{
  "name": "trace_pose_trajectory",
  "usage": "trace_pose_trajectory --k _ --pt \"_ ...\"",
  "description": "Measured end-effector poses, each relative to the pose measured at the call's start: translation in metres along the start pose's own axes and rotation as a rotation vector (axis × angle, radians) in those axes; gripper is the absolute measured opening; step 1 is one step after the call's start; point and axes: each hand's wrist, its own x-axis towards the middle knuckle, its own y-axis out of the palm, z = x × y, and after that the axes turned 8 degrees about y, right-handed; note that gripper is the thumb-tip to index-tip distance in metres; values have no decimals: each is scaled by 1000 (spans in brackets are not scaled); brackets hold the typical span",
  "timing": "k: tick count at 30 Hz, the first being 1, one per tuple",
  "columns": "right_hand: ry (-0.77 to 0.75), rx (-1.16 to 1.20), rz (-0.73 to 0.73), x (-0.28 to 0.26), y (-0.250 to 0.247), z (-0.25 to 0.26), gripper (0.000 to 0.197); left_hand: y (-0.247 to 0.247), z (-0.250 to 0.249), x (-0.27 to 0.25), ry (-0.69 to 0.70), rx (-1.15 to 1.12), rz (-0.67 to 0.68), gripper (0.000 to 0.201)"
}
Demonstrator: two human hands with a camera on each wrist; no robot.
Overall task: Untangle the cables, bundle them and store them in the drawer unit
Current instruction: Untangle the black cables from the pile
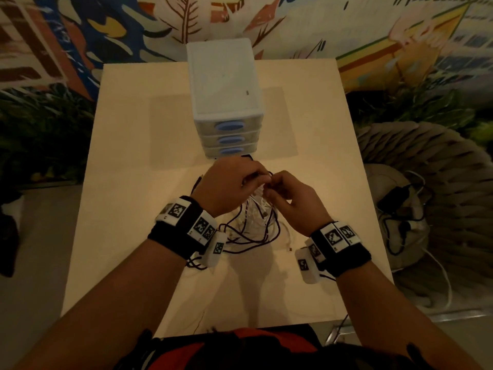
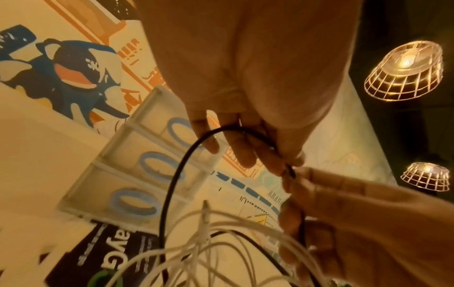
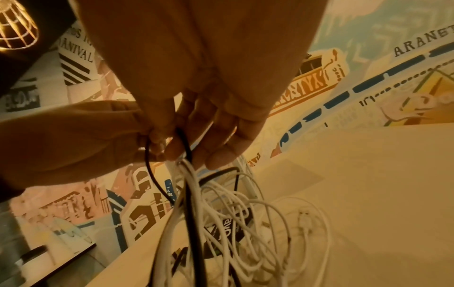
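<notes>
Both hands meet over the middle of the tabletop [image 1: 128, 182], fingertips almost touching, and the tangle [image 1: 250, 222] hangs straight down from that joint grip, its strands running top to bottom before they spread into loose loops on the surface below and toward the person. The left hand [image 1: 226, 182] pinches a black cable [image 2: 172, 184], which arches out of its fingers and drops in a long curve into the mess. The right hand [image 1: 290, 201] has its fingers curled round a gathered bunch of white cables [image 3: 221, 203] together with a black strand, all held at the top end. The two hands are equally near the knot; judging from the hold, the coming move turns on drawing the black cable sideways, away from the right hand's bunch, across the hanging strands and not along them. The drawer unit [image 1: 226, 102] stands just beyond the grip, on the far side of the hands, its three drawers stacked with blue handles facing the person. All three look closed; whether anything lies in them cannot be told through the cloudy fronts. A dark printed card [image 2: 103, 252] lies flat between the unit's foot and the tangle. The cables are plainly not yet separated, so bundling and storing seem some way off.
</notes>
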Motion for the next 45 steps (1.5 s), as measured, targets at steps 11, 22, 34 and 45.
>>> trace_pose_trajectory --k 11,22,34,45 --pt "212 -172 174 -4 10 -33 25 -21 3 -7 -424 -325 -452 18" --pt "98 -184 28 -8 8 -12 25 -28 -16 -1 -188 197 217 36" --pt "281 -173 262 -14 16 -39 21 -51 -1 -7 -335 -156 -304 36" --pt "-13 -100 -46 -10 -10 11 24 -61 -28 -9 -291 -556 -471 29"
